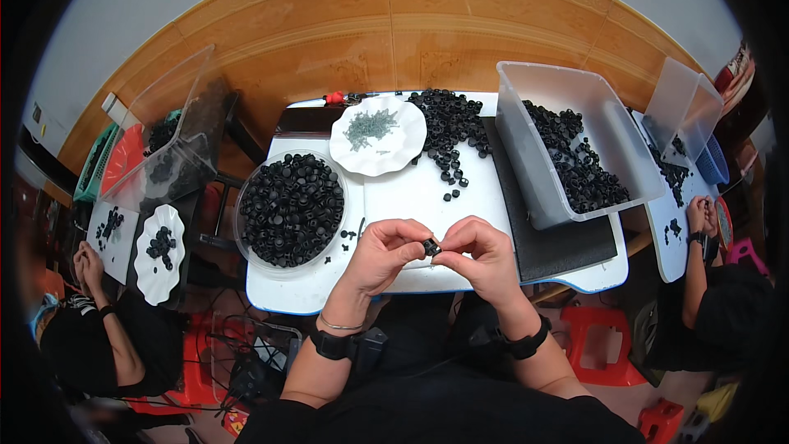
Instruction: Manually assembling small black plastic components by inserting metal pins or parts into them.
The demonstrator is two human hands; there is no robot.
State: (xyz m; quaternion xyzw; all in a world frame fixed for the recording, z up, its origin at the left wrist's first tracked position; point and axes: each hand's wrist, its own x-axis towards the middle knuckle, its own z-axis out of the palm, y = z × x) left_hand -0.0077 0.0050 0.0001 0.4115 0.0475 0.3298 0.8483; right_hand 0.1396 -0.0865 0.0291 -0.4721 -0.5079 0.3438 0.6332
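Over the front of the white table [394, 207], my left hand [382, 253] pinches a small black plastic part [431, 247] between thumb and fingertips. From the other side, the thumb and forefinger of my right hand [481, 256] close against the same part. The fingertips partly cover it. Left of my hands stands a round clear tub [241, 234] full of small black caps. Behind it lies a white scalloped plate [349, 152] with a heap of tiny clear greenish pieces [371, 127]. Loose black parts [448, 119] are piled beside the plate.
A large translucent bin [514, 148] of black parts stands on a dark mat [571, 255] at the right. A dark phone-like slab [306, 122] lies behind the tub. Other people sit at both sides, one's hands [89, 267] at left, another's [701, 215] at right. Red stools [596, 341] stand below.
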